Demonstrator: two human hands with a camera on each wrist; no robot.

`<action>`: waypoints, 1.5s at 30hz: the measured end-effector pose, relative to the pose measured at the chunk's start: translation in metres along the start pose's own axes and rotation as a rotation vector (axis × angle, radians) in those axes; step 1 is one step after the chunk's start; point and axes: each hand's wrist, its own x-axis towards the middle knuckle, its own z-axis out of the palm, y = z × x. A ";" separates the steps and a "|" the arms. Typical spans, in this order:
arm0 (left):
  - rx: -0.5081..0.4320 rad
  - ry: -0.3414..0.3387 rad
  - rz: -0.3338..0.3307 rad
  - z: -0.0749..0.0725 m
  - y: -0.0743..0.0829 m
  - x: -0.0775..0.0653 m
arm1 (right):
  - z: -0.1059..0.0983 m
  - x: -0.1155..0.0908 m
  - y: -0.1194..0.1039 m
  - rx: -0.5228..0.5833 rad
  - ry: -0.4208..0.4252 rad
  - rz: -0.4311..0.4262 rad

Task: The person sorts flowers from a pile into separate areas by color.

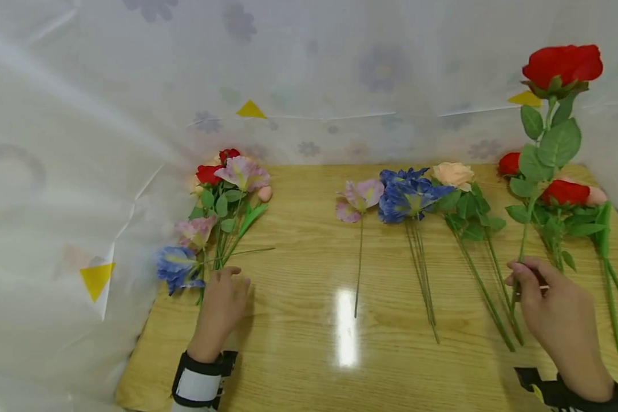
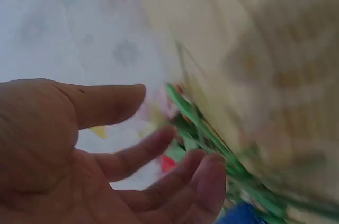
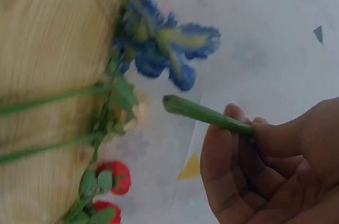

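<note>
My right hand pinches the green stem of a red rose between thumb and fingertips. The rose stands nearly upright, its bloom high at the right and its leaves below. In the right wrist view the cut stem end pokes out past the fingers. My left hand is beside a mixed bunch at the table's left, its fingers loosely bent and the palm bare in the left wrist view. That bunch has red roses, pink-purple flowers, a blue flower and a pink tulip bud.
Along the wooden table lie a pink-purple flower, blue flowers and a peach rose. More red roses and a pink tulip lie at the right. A pale floral sheet hangs behind.
</note>
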 end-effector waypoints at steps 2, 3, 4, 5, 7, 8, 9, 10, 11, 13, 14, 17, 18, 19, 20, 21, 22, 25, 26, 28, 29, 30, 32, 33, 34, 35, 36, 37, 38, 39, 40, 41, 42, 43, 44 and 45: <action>0.040 0.000 -0.086 -0.004 -0.012 0.000 | -0.005 -0.001 0.020 -0.096 -0.037 0.009; 0.050 -0.003 -0.122 -0.005 -0.017 0.000 | -0.007 -0.002 0.028 -0.129 -0.065 0.024; 0.051 -0.011 -0.152 -0.006 -0.021 0.001 | -0.009 -0.003 0.037 -0.153 -0.094 0.050; 0.042 -0.024 -0.179 -0.006 -0.024 0.001 | -0.010 -0.003 0.045 -0.176 -0.130 0.084; 0.032 -0.036 -0.199 -0.006 -0.029 0.003 | -0.011 -0.004 0.058 -0.207 -0.203 0.162; 0.027 -0.043 -0.204 -0.005 -0.030 0.004 | -0.012 -0.005 0.063 -0.223 -0.240 0.195; 0.022 -0.048 -0.204 -0.004 -0.031 0.005 | -0.011 -0.006 0.068 -0.249 -0.276 0.226; 0.021 -0.051 -0.203 -0.003 -0.032 0.006 | -0.011 -0.007 0.072 -0.269 -0.296 0.242; 0.024 -0.048 -0.203 -0.002 -0.033 0.007 | -0.010 -0.008 0.075 -0.288 -0.315 0.253; 0.045 -0.035 -0.204 0.001 -0.035 0.009 | -0.008 -0.009 0.080 -0.312 -0.347 0.265; 0.051 -0.028 -0.206 0.002 -0.035 0.010 | -0.008 -0.010 0.082 -0.319 -0.367 0.272; 0.065 -0.007 -0.211 0.004 -0.037 0.012 | -0.006 -0.010 0.088 -0.319 -0.431 0.313; 0.066 -0.005 -0.214 0.005 -0.038 0.013 | -0.005 -0.010 0.090 -0.312 -0.449 0.326; 0.068 -0.004 -0.218 0.005 -0.038 0.013 | -0.005 -0.010 0.091 -0.309 -0.465 0.341; 0.072 -0.005 -0.223 0.005 -0.038 0.013 | -0.004 -0.010 0.093 -0.307 -0.479 0.353; 0.080 -0.003 -0.228 0.006 -0.039 0.013 | -0.003 -0.009 0.094 -0.307 -0.488 0.362; 0.085 -0.002 -0.235 0.006 -0.039 0.014 | -0.002 -0.008 0.095 -0.307 -0.499 0.374; 0.098 0.000 -0.256 0.008 -0.039 0.015 | 0.001 -0.007 0.096 -0.322 -0.515 0.390; 0.104 0.000 -0.260 0.008 -0.039 0.015 | 0.002 -0.008 0.096 -0.326 -0.511 0.390; 0.109 0.001 -0.259 0.009 -0.038 0.016 | 0.003 -0.009 0.095 -0.329 -0.498 0.395; 0.114 -0.002 -0.257 0.009 -0.038 0.017 | 0.003 -0.010 0.094 -0.327 -0.488 0.397; 0.119 -0.009 -0.254 0.009 -0.037 0.017 | 0.002 -0.010 0.093 -0.322 -0.481 0.399; 0.124 -0.023 -0.252 0.008 -0.037 0.018 | 0.002 -0.011 0.091 -0.314 -0.468 0.398; 0.125 -0.027 -0.252 0.008 -0.036 0.017 | 0.002 -0.012 0.090 -0.309 -0.463 0.396; 0.125 -0.034 -0.251 0.007 -0.036 0.017 | 0.001 -0.012 0.090 -0.305 -0.459 0.394; 0.119 -0.042 -0.252 0.006 -0.036 0.017 | 0.001 -0.013 0.089 -0.304 -0.457 0.390; 0.113 -0.046 -0.250 0.006 -0.036 0.017 | 0.000 -0.013 0.089 -0.303 -0.454 0.384; 0.105 -0.047 -0.248 0.005 -0.036 0.016 | 0.000 -0.013 0.088 -0.302 -0.450 0.377; 0.095 -0.045 -0.247 0.005 -0.036 0.016 | 0.000 -0.013 0.088 -0.302 -0.449 0.371; 0.088 -0.043 -0.244 0.004 -0.037 0.016 | -0.001 -0.013 0.088 -0.302 -0.447 0.362; 0.086 -0.036 -0.237 0.003 -0.037 0.016 | -0.001 -0.012 0.088 -0.301 -0.446 0.354; 0.080 -0.027 -0.233 0.002 -0.037 0.017 | -0.002 -0.012 0.088 -0.302 -0.446 0.348; 0.070 -0.022 -0.228 0.002 -0.038 0.017 | -0.002 -0.012 0.089 -0.302 -0.442 0.342; 0.055 -0.014 -0.223 0.001 -0.038 0.018 | -0.002 -0.012 0.089 -0.304 -0.438 0.336; 0.027 -0.011 -0.220 0.000 -0.038 0.019 | -0.002 -0.012 0.089 -0.306 -0.432 0.328; -0.013 -0.010 -0.219 -0.001 -0.038 0.020 | -0.001 -0.012 0.089 -0.307 -0.428 0.324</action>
